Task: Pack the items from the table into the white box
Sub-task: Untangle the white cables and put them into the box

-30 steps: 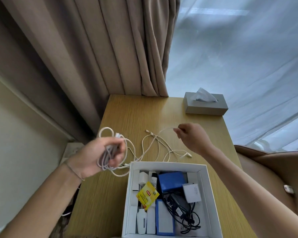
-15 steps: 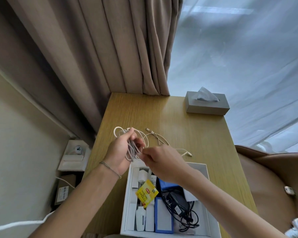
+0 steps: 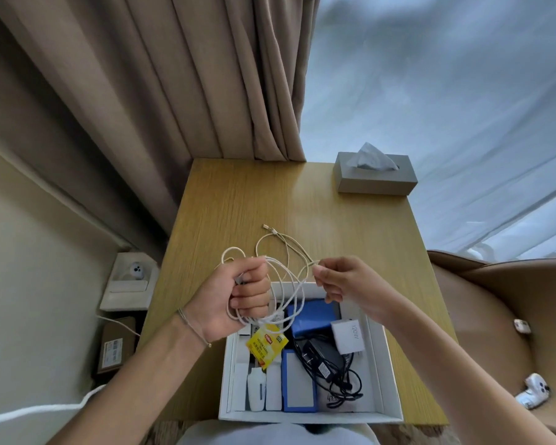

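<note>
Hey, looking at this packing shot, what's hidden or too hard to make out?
Head view only:
- White cable: the part the left hand grips is hidden by its fingers; whether it is one cable or two cannot be told.
- White box: its far end is covered by both hands and the cable loops.
- Yellow tea packet: the small print is too small to read.
- Right hand: its pinch point is too small to see clearly.

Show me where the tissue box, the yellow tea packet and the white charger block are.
tissue box [image 3: 377, 183], head view, its grey front wall.
yellow tea packet [image 3: 265, 346], head view, middle of its face.
white charger block [image 3: 347, 337], head view, its top face.
</note>
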`<state>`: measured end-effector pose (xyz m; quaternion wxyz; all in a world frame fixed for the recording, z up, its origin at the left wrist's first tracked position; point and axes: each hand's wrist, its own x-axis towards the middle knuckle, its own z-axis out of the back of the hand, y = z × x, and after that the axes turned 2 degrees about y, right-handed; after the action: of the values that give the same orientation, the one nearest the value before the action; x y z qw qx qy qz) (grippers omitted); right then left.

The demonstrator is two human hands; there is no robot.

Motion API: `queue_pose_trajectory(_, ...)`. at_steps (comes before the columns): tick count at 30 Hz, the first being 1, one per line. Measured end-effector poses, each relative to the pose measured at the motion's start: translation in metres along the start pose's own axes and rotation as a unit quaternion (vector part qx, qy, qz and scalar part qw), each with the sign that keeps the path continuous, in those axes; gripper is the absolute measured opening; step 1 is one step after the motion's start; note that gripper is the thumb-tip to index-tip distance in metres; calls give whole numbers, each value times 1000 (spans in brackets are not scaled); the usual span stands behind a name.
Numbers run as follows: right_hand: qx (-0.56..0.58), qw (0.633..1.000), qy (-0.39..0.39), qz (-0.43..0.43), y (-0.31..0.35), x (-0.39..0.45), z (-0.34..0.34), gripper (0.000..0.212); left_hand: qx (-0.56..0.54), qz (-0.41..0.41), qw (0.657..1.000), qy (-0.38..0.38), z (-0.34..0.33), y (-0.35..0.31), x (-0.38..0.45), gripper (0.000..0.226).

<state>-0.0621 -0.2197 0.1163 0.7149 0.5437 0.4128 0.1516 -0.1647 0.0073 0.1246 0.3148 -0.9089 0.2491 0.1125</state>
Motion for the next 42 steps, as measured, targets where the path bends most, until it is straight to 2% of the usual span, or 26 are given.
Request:
queue_pose_trajectory(4, 81, 996, -15, -19, -2, -5, -8, 27, -6, 46, 997, 55, 2, 22, 7, 43)
queue_pose_trajectory(6, 164, 985, 22, -48, -5, -10, -15, 29, -20, 71, 994, 85, 3, 34, 10, 44)
queue_pose_trajectory(8, 239, 965, 75, -72, -10, -16, -24, 24, -18, 82, 992, 97, 6, 45, 13, 44)
queue_pose_trajectory(10, 274, 953, 88, -88, -14, -21, -31, 22, -15, 87, 992, 92, 8, 52, 16, 44)
queue_pose_trajectory(12, 261, 958, 61, -104, -20, -23, -36, 22, 14, 84, 995, 54, 10, 57, 18, 42)
queue_pose_trajectory(15, 197, 974, 5, -113, -29, -26, -43, 18, 118, 67, 984, -112, 12, 70, 20, 40)
queue_pose_trajectory(17, 157, 981, -33, -108, -36, -26, -49, 13, 185, 53, 954, -230, 11, 80, 21, 34)
queue_pose_trajectory(19, 126, 985, -65, -102, -46, -26, -55, 8, 296, 56, 906, -296, 9, 87, 19, 33)
queue_pose_trajectory(21, 84, 988, -79, -102, -56, -26, -59, 10, 398, 89, 867, -287, 10, 92, 17, 26)
queue_pose_trajectory(23, 25, 991, -75, -107, -67, -24, -63, 16, 462, 136, 843, -240, 12, 96, 15, 7)
queue_pose_trajectory(24, -3, 991, -70, -110, -72, -23, -65, 15, 498, 157, 824, -221, 16, 98, 15, 12)
queue_pose_trajectory(26, -60, 990, -69, -111, -82, -21, -68, 13, 590, 170, 762, -203, 22, 102, 14, 27)
queue_pose_trajectory(28, -135, 981, -86, -110, -91, -18, -72, 12, 685, 149, 681, -209, 30, 105, 14, 27)
queue_pose_trajectory(30, -239, 960, -104, -98, -98, -14, -75, 11, 740, 128, 625, -211, 36, 107, 14, 24)
queue_pose_trajectory(34, -364, 922, -112, -77, -107, -5, -84, 12, 779, 119, 579, -211, 43, 112, 16, 20)
queue_pose_trajectory(39, -429, 895, -117, -44, -115, 5, -91, 10, 766, 130, 604, -177, 45, 117, 18, 29)
queue_pose_trajectory(41, -452, 884, -112, -32, -119, 7, -94, 11, 784, 125, 580, -182, 45, 119, 19, 19)
queue_pose_trajectory(42, -472, 874, -110, -25, -120, 8, -96, 12, 806, 122, 549, -187, 47, 120, 19, 10)
